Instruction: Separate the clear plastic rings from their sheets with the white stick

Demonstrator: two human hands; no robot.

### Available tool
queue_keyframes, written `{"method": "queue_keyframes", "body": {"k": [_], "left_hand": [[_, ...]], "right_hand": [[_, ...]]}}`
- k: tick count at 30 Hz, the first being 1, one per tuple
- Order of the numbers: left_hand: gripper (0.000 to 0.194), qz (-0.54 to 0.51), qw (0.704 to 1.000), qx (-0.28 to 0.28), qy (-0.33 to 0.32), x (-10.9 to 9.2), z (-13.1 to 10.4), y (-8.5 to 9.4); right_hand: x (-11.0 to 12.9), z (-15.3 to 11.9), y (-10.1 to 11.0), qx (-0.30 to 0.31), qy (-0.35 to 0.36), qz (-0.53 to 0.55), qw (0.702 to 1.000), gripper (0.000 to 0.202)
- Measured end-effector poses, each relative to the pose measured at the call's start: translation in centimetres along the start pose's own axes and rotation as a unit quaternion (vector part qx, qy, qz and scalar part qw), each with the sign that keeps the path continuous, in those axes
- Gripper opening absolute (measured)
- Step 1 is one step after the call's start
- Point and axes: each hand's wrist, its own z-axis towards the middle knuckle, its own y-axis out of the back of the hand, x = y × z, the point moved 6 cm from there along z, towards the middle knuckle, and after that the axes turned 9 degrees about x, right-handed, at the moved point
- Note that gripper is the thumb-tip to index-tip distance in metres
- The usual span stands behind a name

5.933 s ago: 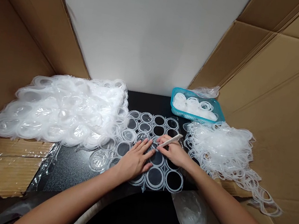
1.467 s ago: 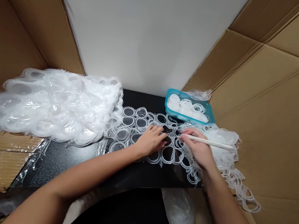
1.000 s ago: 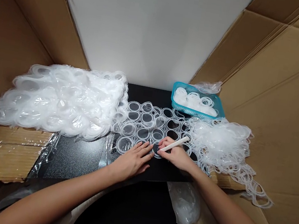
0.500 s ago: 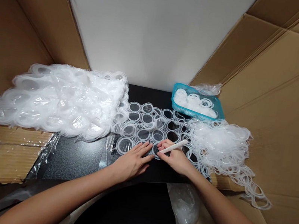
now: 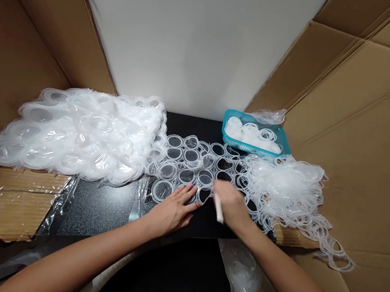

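**Stick tipped toward the body over the ring sheet**

The left hand (image 5: 172, 211) lies flat, fingers spread, on the clear ring sheet (image 5: 192, 165). Just beyond, the right hand (image 5: 232, 204) pinches a white stick (image 5: 218, 209), its long axis running near-to-far, free end pointing toward the person.

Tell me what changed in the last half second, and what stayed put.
The right hand swung its white stick: before, the stick pointed up and right toward the loose ring pile; now it points down toward the person, blurred by motion. The left hand still lies flat on the ring sheet. The teal basket and left stack are unmoved.
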Motion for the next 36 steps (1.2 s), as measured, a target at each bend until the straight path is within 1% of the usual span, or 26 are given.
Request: {"method": "queue_keyframes", "body": {"k": [2, 3, 4, 5, 6, 7, 9, 11, 12, 14, 17, 20, 25, 30, 33, 36], "left_hand": [[0.04, -0.005, 1.0, -0.003, -0.001, -0.3, 0.0, 0.3], [0.039, -0.007, 1.0, -0.006, -0.001, -0.4, 0.1, 0.6], [0.037, -0.008, 1.0, -0.011, 0.0, -0.5, 0.3, 0.9], [0.036, -0.011, 1.0, -0.019, 0.003, -0.4, 0.6, 1.3], [0.035, -0.013, 0.999, -0.028, 0.005, -0.3, 1.0, 1.8], [0.035, -0.015, 0.999, -0.04, 0.004, -0.1, 1.5, 2.1], [0.037, -0.009, 0.998, -0.056, -0.005, 0.5, 2.4, 2.6], [0.04, 0.01, 0.998, -0.056, -0.006, 1.4, 3.1, 2.4], [0.041, 0.019, 0.999, -0.049, -0.002, 1.9, 3.3, 2.1], [0.043, 0.03, 0.999, -0.035, 0.009, 2.8, 3.3, 1.4], [0.047, 0.032, 0.999, -0.021, 0.007, 3.3, 2.8, 0.7], [0.047, 0.036, 0.999, -0.012, 0.004, 3.3, 2.5, 0.4], [0.046, 0.034, 0.999, -0.01, 0.006, 3.3, 2.5, 0.4], [0.043, 0.024, 1.0, -0.019, 0.001, 3.3, 2.4, 0.6], [0.044, 0.036, 0.999, -0.015, 0.003, 3.3, 2.4, 0.6], [0.045, 0.047, 0.999, -0.006, 0.006, 3.3, 2.4, 0.4]], "right_hand": [[-2.6, 0.6, 2.9, -0.091, -0.078, -0.015, 0.993, 0.018], [-3.7, 1.0, 4.0, -0.121, -0.107, -0.01, 0.987, 0.017], [-4.5, 1.5, 4.8, -0.133, -0.127, 0.003, 0.983, 0.016], [-4.8, 2.1, 5.0, -0.125, -0.135, 0.024, 0.983, 0.015], [-4.8, 2.8, 4.6, -0.098, -0.13, 0.049, 0.985, 0.015], [-4.4, 3.5, 3.8, -0.058, -0.117, 0.075, 0.989, 0.015], [-3.1, 4.6, 1.5, 0.03, -0.074, 0.116, 0.99, 0.015], [-1.9, 5.3, -0.5, 0.091, -0.028, 0.136, 0.986, 0.014], [-1.7, 5.5, -1.2, 0.11, -0.015, 0.143, 0.984, 0.014], [-1.7, 5.8, -2.0, 0.135, -0.007, 0.16, 0.978, 0.014], [-2.3, 5.9, -2.1, 0.168, -0.005, 0.186, 0.968, 0.017], [-2.4, 6.1, -2.0, 0.178, 0.002, 0.194, 0.965, 0.018], [-2.1, 6.2, -2.0, 0.185, 0.001, 0.197, 0.963, 0.022], [-2.3, 6.4, -2.1, 0.187, -0.005, 0.216, 0.958, 0.02], [-2.2, 6.4, -2.0, 0.185, -0.005, 0.196, 0.963, 0.02], [-1.6, 6.0, -1.8, 0.173, 0.003, 0.167, 0.971, 0.019]]}}
